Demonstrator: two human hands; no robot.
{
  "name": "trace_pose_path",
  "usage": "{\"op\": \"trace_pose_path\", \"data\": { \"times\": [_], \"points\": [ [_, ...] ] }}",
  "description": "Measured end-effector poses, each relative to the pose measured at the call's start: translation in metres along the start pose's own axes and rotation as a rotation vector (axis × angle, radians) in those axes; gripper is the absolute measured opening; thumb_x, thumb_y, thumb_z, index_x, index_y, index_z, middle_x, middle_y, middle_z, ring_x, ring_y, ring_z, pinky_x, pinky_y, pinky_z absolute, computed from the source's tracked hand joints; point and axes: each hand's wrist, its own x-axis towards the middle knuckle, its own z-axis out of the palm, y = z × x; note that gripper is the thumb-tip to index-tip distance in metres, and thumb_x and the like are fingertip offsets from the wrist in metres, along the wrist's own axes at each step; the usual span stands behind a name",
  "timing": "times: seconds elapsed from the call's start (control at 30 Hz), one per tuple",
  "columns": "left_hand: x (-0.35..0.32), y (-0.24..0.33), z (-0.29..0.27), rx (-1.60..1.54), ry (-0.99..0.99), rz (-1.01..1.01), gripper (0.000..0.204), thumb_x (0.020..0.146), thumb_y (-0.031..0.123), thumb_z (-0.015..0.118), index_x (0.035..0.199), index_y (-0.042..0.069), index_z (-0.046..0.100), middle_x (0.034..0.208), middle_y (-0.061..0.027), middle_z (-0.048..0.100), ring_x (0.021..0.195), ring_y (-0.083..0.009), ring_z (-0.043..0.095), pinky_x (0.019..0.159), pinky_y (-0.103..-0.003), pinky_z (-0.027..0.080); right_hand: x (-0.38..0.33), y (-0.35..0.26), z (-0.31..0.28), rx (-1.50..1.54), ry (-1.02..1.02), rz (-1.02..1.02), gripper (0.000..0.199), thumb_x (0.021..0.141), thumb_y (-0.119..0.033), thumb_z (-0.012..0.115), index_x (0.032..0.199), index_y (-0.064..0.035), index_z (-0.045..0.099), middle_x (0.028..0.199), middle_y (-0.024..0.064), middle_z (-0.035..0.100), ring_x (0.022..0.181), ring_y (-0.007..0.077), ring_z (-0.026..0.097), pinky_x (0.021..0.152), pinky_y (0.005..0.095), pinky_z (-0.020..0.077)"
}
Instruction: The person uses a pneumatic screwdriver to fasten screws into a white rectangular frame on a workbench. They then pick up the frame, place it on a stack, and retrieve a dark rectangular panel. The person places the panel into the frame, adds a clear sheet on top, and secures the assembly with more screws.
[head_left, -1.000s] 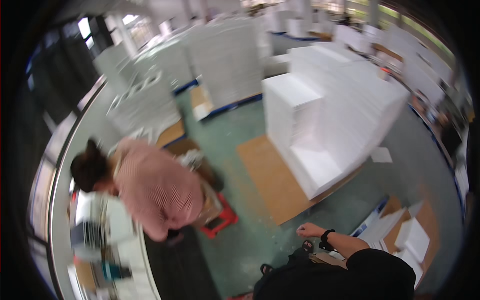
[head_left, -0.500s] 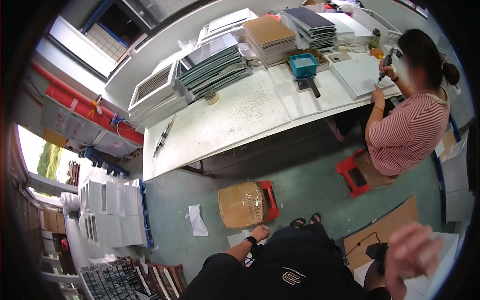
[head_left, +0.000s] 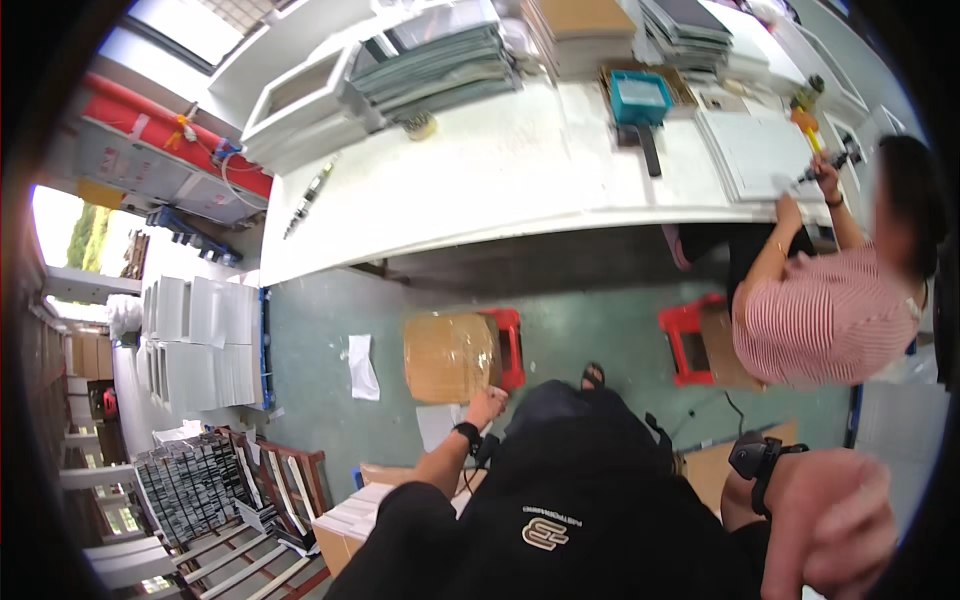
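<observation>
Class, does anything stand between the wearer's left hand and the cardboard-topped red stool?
Nothing visible does. In view, the left hand overlaps the near edge of the cardboard-topped red stool; whether they touch is unclear.

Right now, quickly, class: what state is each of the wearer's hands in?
Left hand: loosely curled, no object visible in it.
Right hand: blurred; open or closed cannot be told.

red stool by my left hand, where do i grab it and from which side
The red stool is probably best gripped by its bare frame, from its right side: an open gap there should leave room to wrap a bar. The brown cardboard covers the seat, and whether it is fixed on cannot be told.
</observation>
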Motion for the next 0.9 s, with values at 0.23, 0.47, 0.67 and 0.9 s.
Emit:
{"op": "trace_pose_path", "data": {
  "times": [0.23,0.47,0.67,0.9],
  "points": [
    [0.016,0.228,-0.124,0.333,0.646,0.591,0.031,0.101,0.027,0.063,0.116,0.0,0.068,0.101,-0.0188,0.074,0.094,-0.0373,0.072,0.087,-0.043,0.056,-0.119,0.086,-0.038,-0.265,-0.169,0.812,0.027,0.095,-0.025,0.069,0.106,-0.0014,0.062,0.098,0.014,0.06,0.078,0.0224,0.061,0.069,0.0342,0.0533],
    [0.043,0.452,-0.335,0.554,0.993,0.862,0.044,0.1,0.03,0.065,0.132,0.001,0.058,0.113,-0.0237,0.072,0.106,-0.0384,0.07,0.093,-0.045,0.054,-0.203,0.184,-0.014,-0.105,-0.5,1.355,0.018,0.089,-0.004,0.074,0.106,-0.0033,0.069,0.097,0.0052,0.062,0.075,0.0105,0.059,0.07,0.0259,0.0501],
    [0.135,0.564,-0.471,0.983,1.029,0.919,0.059,0.094,0.023,0.072,0.142,-0.002,0.049,0.133,-0.0252,0.06,0.122,-0.042,0.058,0.103,-0.048,0.048,-0.223,0.266,0.018,-0.138,-0.565,1.585,0.017,0.092,-0.012,0.074,0.107,-0.0033,0.07,0.094,0.0055,0.067,0.077,0.0117,0.063,0.07,0.0268,0.0512],
    [0.201,0.633,-0.564,1.162,0.712,0.843,0.063,0.086,0.021,0.077,0.141,0.004,0.053,0.139,-0.0184,0.059,0.13,-0.0382,0.055,0.104,-0.048,0.048,-0.221,0.342,0.054,-0.123,-0.597,1.818,0.019,0.095,-0.018,0.073,0.109,-0.0048,0.071,0.096,0.0061,0.069,0.078,0.0118,0.063,0.071,0.0273,0.0501]
  ]
}}
